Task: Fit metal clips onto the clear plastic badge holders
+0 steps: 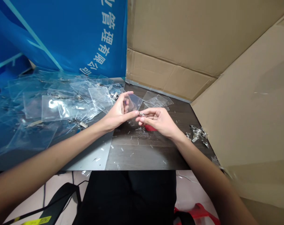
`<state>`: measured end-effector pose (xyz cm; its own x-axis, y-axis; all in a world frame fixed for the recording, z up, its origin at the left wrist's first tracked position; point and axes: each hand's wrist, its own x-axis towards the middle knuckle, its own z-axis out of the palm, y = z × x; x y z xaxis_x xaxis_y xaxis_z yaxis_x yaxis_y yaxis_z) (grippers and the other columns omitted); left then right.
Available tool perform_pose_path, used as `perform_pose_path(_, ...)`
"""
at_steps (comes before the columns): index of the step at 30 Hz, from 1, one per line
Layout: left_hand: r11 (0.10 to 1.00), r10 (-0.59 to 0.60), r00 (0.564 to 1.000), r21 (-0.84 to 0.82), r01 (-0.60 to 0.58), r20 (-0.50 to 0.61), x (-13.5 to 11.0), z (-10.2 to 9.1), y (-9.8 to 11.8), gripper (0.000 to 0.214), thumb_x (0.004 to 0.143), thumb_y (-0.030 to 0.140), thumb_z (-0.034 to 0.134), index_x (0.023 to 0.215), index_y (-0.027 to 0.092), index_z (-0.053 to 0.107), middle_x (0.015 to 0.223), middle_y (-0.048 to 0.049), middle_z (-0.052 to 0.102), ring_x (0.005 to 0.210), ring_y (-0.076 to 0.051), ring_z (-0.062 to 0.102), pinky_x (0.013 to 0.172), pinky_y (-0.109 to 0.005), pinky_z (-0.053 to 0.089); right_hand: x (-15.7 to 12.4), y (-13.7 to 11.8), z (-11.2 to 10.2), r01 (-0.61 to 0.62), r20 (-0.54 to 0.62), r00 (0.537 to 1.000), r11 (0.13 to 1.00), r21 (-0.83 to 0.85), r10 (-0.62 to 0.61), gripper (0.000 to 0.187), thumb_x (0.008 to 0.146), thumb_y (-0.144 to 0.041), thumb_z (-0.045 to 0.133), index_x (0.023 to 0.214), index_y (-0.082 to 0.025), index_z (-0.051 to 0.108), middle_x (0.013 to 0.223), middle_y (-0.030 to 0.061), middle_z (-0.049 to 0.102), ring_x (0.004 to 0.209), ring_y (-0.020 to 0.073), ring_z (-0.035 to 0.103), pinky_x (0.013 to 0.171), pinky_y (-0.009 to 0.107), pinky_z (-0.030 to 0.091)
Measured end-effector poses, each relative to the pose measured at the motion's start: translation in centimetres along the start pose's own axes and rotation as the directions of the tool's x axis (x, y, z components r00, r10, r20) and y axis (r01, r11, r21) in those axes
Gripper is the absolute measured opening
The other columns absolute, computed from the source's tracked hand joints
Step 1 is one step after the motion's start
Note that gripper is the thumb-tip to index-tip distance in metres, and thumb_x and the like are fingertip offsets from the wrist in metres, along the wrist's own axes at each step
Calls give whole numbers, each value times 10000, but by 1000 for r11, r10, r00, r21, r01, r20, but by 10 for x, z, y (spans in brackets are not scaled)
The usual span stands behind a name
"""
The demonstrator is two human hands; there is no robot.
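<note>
My left hand (119, 114) pinches a clear plastic badge sleeve (134, 102) between thumb and fingers, above the dark table (142, 153). My right hand (157, 120) is closed in a pinch on a small metal clip (142, 114) at the sleeve's lower edge. The fingertips of both hands touch. A small red thing (150, 127) lies on the table under my right hand, mostly hidden.
A large heap of clear sleeves (62, 103) covers the left of the table. A few empty sleeves (157, 100) lie behind my hands. A pile of metal clips (198, 133) sits at the right. Cardboard walls (250, 109) stand right and behind, a blue banner (62, 34) back left.
</note>
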<state>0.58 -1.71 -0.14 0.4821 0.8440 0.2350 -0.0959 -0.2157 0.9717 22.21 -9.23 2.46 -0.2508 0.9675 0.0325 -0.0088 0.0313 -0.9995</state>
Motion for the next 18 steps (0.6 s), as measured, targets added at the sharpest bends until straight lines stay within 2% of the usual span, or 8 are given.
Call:
perform_pose_path(5, 993, 27, 1000, 117, -26, -6, 1, 0, 2, 892, 766, 488, 967, 1499, 324, 487, 1029, 2, 413, 742, -123, 405, 626, -262, 342, -1, -1, 3, 9, -57, 998, 995, -103, -15, 483, 741, -550, 1020, 1009, -188, 844, 921, 80, 857, 822, 234, 820, 721, 339, 656)
perform_pose_path(9, 975, 58, 998, 216, -52, -21, -1, 2, 2, 857, 792, 500, 939, 1492, 319, 479, 1034, -1, 409, 766, -132, 425, 672, -279, 384, -2, 0, 5, 45, -85, 995, 984, -173, -60, 457, 806, -592, 956, 960, -183, 821, 906, 81, 839, 782, 211, 783, 668, 313, 612)
perform_pose_path(15, 979, 67, 997, 190, -73, 35, -3, 5, 0, 800, 847, 525, 888, 1485, 324, 449, 1027, 0, 398, 776, -142, 442, 689, -295, 411, -3, -2, 4, 139, -74, 982, 932, -335, -174, 369, 927, -560, 826, 874, -201, 759, 844, 45, 796, 713, 168, 683, 689, 302, 570)
perform_pose_path(18, 978, 84, 995, 187, -91, 50, -3, 5, 0, 780, 858, 508, 880, 1482, 317, 453, 1036, -4, 407, 802, -147, 467, 707, -295, 433, -3, -2, 3, 190, -66, 970, 897, -399, -234, 315, 955, -496, 786, 849, -205, 725, 834, 39, 788, 759, 178, 696, 716, 298, 562)
